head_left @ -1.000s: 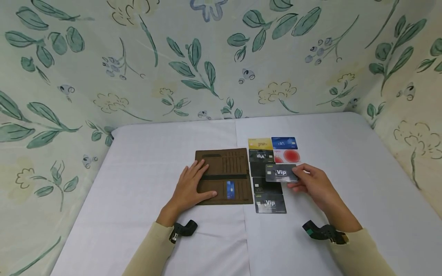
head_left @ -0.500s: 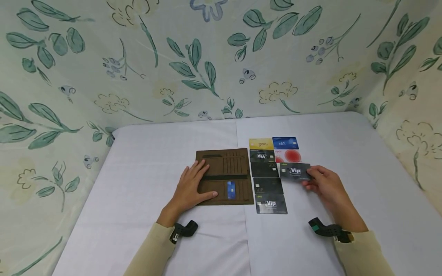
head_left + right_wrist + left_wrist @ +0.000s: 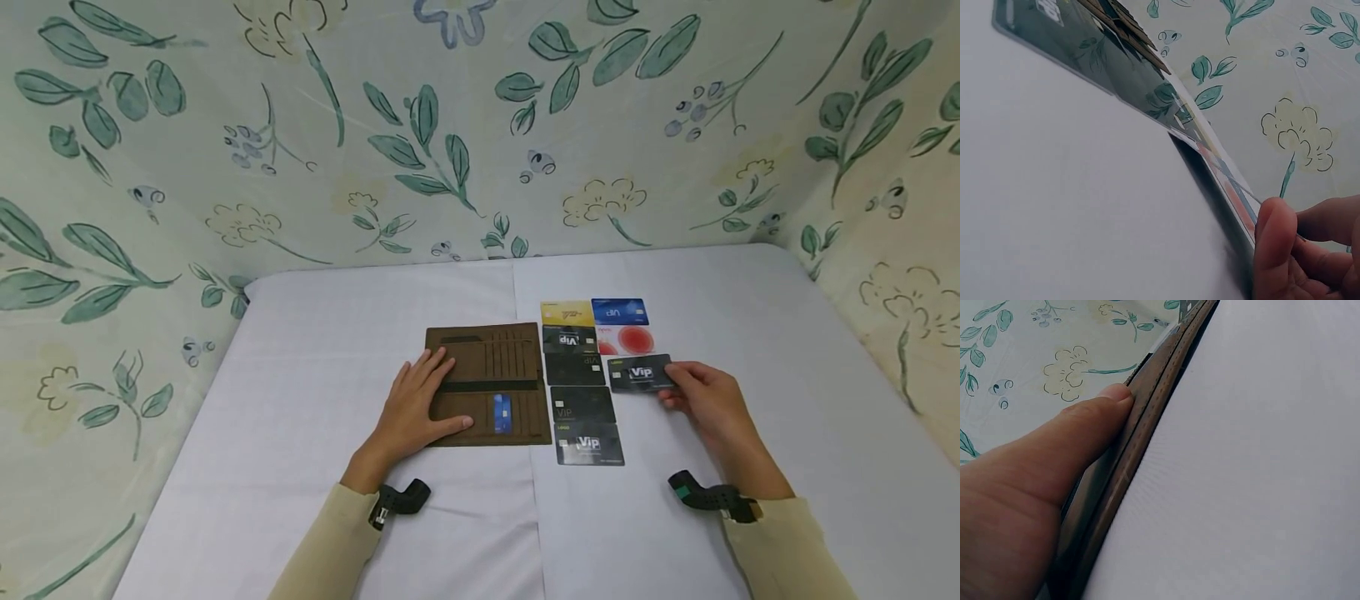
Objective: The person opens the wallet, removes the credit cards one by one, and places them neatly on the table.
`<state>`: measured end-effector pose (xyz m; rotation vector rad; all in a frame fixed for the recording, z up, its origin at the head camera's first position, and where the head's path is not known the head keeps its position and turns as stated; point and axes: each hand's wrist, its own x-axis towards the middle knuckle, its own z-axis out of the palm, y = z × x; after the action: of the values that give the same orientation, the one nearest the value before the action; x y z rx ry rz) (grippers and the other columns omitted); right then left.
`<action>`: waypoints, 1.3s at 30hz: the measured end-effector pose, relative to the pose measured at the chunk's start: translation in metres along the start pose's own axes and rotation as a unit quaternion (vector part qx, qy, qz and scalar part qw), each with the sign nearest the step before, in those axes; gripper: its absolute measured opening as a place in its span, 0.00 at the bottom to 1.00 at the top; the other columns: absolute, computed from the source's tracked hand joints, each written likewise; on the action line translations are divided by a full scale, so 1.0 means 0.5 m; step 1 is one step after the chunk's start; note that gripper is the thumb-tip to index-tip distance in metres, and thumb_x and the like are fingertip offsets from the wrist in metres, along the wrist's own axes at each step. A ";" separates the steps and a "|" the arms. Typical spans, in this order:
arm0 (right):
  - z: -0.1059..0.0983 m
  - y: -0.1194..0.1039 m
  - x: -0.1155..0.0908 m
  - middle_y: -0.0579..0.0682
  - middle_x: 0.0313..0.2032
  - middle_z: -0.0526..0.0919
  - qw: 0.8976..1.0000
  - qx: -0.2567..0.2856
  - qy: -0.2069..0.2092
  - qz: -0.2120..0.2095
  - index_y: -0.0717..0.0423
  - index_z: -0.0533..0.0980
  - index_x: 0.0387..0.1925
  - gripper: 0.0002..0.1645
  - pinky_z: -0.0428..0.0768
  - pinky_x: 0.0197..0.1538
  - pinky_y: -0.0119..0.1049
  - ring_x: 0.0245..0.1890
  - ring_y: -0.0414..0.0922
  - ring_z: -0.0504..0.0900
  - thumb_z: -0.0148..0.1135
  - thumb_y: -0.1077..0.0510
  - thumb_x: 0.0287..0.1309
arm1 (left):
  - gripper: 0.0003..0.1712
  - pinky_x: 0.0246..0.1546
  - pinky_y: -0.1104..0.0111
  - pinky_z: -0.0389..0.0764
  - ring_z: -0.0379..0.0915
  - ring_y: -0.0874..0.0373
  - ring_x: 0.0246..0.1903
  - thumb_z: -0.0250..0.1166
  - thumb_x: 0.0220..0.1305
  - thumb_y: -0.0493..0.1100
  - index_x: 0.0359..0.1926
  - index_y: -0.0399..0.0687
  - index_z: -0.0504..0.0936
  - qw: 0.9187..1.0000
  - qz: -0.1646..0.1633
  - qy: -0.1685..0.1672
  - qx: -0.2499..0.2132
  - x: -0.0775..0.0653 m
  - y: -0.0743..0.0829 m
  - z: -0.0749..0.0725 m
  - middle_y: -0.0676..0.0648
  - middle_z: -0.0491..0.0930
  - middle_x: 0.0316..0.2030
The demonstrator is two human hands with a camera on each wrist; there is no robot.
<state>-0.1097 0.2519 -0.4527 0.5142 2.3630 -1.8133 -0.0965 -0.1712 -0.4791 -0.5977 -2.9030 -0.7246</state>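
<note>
A brown wallet (image 3: pixel 480 358) lies spread open on the white table, a blue card (image 3: pixel 502 414) tucked in one of its lower slots. My left hand (image 3: pixel 408 408) rests on the wallet's left side with fingers extended; in the left wrist view the thumb (image 3: pixel 1094 422) lies along its edge. Between thumb and fingers, my right hand (image 3: pixel 708 404) pinches the right end of a dark grey VIP card (image 3: pixel 639 374). That card sits just below a white card with red circles (image 3: pixel 628 339), beside a black card (image 3: pixel 573 368). In the right wrist view its pinched end is raised off the cloth.
Right of the wallet, a column holds a yellow card (image 3: pixel 566 313), a black VIP card (image 3: pixel 568 339), another black card (image 3: pixel 582 404) and a grey VIP card (image 3: pixel 588 443). A blue VIP card (image 3: pixel 619 311) lies at the upper right. Floral cloth (image 3: pixel 450 167) hangs behind the table.
My right hand has carried the grey VIP card rightward off the black card to the spot below the red-circle card, then tilted and lowered it slightly. The left hand stays on the wallet.
</note>
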 end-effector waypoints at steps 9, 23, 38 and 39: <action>0.004 0.003 0.004 0.64 0.46 0.77 0.994 -0.106 0.033 -0.021 0.65 0.69 0.62 0.30 0.80 0.30 0.24 0.26 0.41 0.84 0.54 0.47 0.69 | 0.56 0.72 0.50 0.39 0.41 0.48 0.74 0.65 0.51 0.71 0.73 0.47 0.59 1.000 0.001 -0.001 -0.008 0.000 0.001 0.004 0.46 0.51 0.74; 0.017 0.002 -0.002 0.58 0.30 0.80 0.976 -0.201 0.074 -0.034 0.65 0.74 0.48 0.23 0.76 0.20 0.25 0.19 0.45 0.80 0.59 0.49 0.66 | 0.57 0.72 0.51 0.39 0.40 0.50 0.74 0.64 0.51 0.74 0.73 0.49 0.59 1.000 -0.004 -0.006 -0.007 -0.020 0.001 0.009 0.48 0.51 0.74; 0.023 -0.025 0.007 0.58 0.29 0.79 0.958 -0.269 0.089 -0.047 0.67 0.76 0.44 0.21 0.73 0.23 0.31 0.22 0.47 0.76 0.61 0.51 0.63 | 0.57 0.71 0.48 0.41 0.42 0.47 0.73 0.64 0.51 0.73 0.73 0.48 0.59 1.000 0.004 0.000 0.001 -0.006 -0.001 -0.002 0.45 0.52 0.74; 0.024 -0.027 0.009 0.58 0.30 0.79 0.957 -0.271 0.092 -0.052 0.67 0.76 0.44 0.21 0.73 0.24 0.30 0.22 0.47 0.76 0.61 0.51 0.63 | 0.57 0.71 0.49 0.41 0.42 0.47 0.74 0.64 0.51 0.73 0.73 0.48 0.58 1.000 0.003 0.001 0.002 -0.005 -0.002 -0.003 0.45 0.52 0.74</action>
<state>-0.1197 0.2384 -0.4451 0.5058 2.8996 -1.0971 -0.0947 -0.1735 -0.4785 -0.6041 -2.9003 -0.7166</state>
